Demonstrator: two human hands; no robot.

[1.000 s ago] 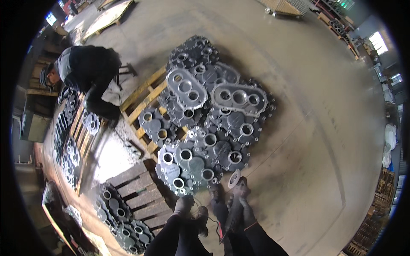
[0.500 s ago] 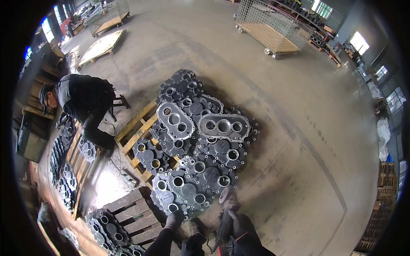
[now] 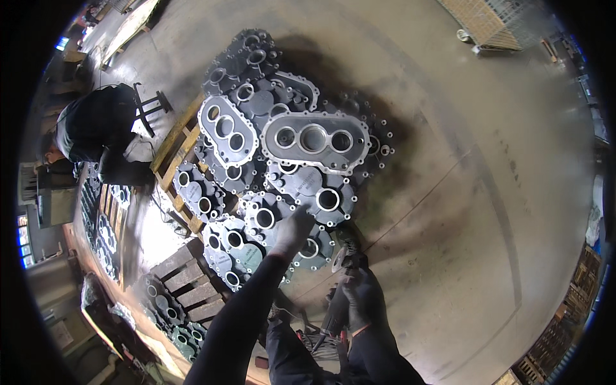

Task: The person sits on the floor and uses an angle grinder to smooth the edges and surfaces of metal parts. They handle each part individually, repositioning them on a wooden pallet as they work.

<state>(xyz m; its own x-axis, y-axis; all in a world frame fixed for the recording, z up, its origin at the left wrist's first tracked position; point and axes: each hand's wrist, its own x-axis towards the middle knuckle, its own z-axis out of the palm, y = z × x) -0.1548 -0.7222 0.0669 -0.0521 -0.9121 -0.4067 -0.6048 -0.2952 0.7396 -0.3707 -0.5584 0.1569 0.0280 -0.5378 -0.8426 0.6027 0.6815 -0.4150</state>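
Our left hand [image 3: 292, 233] has moved farther across the metal covers [image 3: 309, 181], finger spread unclear.
Right hand [image 3: 359, 300] wrapped around a grinder [image 3: 335, 312], we appear mid-reach; next calls for steady contact.

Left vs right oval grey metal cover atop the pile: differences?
The left oval grey metal cover slants down to the right, whereas the right oval grey metal cover lies nearly crosswise. The left cover looks smaller here than the right cover. Both have three round openings in a row.
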